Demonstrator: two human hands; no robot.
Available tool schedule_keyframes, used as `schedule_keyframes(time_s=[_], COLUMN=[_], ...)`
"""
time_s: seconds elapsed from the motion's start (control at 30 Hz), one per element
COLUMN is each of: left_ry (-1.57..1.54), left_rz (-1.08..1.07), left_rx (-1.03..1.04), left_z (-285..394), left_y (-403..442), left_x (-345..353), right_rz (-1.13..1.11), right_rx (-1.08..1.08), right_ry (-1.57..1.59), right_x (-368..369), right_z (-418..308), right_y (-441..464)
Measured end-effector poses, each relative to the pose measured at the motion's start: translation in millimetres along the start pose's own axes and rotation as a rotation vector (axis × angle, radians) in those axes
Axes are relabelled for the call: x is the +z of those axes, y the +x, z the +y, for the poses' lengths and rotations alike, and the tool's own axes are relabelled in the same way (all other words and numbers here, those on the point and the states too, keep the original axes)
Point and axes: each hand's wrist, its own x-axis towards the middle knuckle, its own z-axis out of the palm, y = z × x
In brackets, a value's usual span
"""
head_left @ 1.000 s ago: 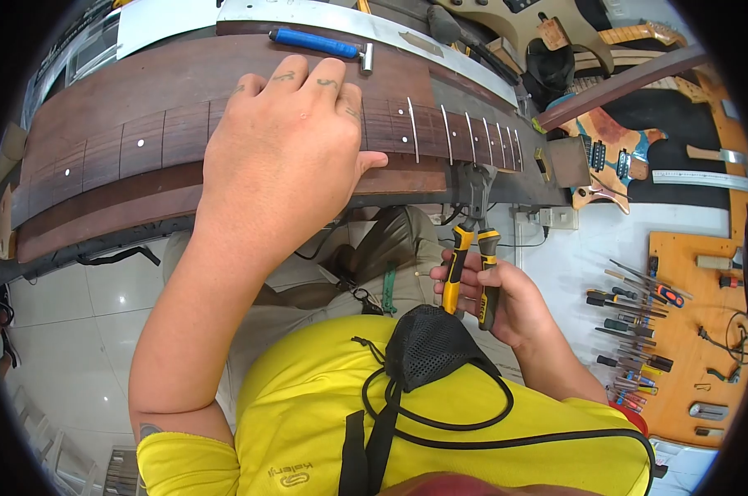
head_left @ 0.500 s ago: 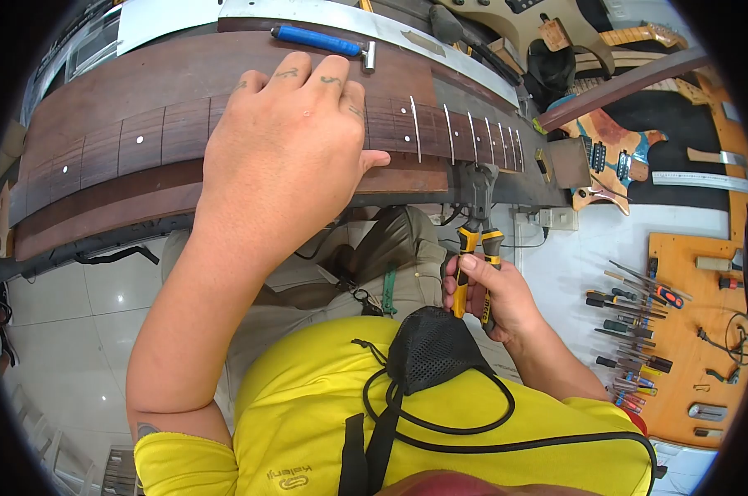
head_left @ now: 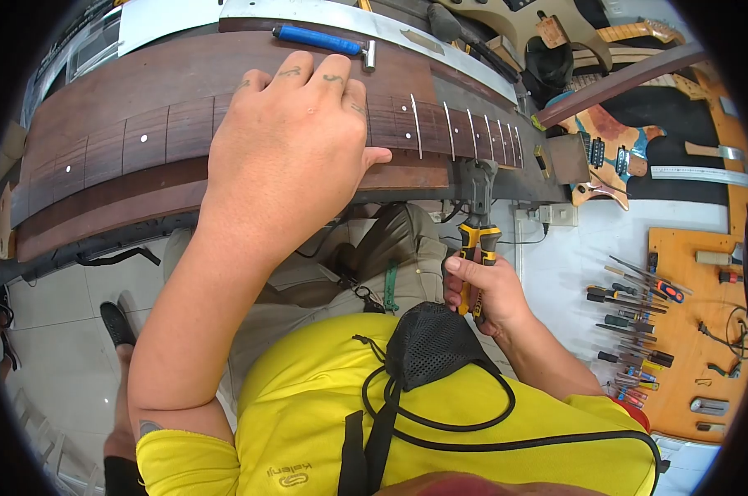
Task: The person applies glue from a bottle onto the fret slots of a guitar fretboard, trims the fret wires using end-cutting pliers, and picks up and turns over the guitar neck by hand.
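My left hand [head_left: 287,149] lies over the dark fretboard [head_left: 146,139], its fingers curled around the far edge and the thumb pointing right along it. Metal frets [head_left: 416,126] stand out on the right part of the board. In my right hand [head_left: 496,291] are the yellow and black handles of the pliers [head_left: 478,217], drawn close together. The jaws of the pliers are at the fretboard's near edge, by the frets. Beyond my left hand lies a small hammer with a blue handle [head_left: 317,39].
Electric guitar bodies, one of them multicoloured [head_left: 609,153], lie at the right. Several files and screwdrivers are on a wooden board [head_left: 680,331]. A dark wooden bar [head_left: 622,87] slants at the upper right. Another person's leg and shoe [head_left: 116,324] show at lower left.
My right hand has closed the plier handles together, its thumb now over them. Another person's leg has come into view at lower left. My left hand stays on the fretboard.
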Motion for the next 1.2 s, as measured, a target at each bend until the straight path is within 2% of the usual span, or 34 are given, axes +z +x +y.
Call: schedule_keyframes(time_s=[0.27,0.33,0.53,0.67,0.93,1.2], left_ry=[-0.003,0.002,0.002,0.003,0.027,-0.006], left_rz=[0.011,-0.006,-0.004,0.021,0.01,-0.022], left_rx=[-0.005,-0.001,-0.006,0.004,0.003,0.017], left_z=[0.0,-0.3,1.3,2.8,5.1,20.4], left_y=[-0.3,-0.6,1.0,1.0,0.9,7.0], left_x=[-0.4,-0.5,-2.3,-1.7,-2.9,2.0], right_rz=[0.009,-0.028,-0.087,-0.064,-0.141,-0.068], right_rx=[0.041,-0.014,0.0,0.033,0.031,-0.029], right_ry=[0.063,0.042,-0.104,-0.01,-0.144,-0.093], right_x=[-4.7,-11.6,-19.8,-1.5,-4.0,1.6], right_z=[1.9,7.3,1.4,-24.4,-29.5,-31.2], right_y=[0.4,3.5,-9.5,-24.7,-21.2,-31.4])
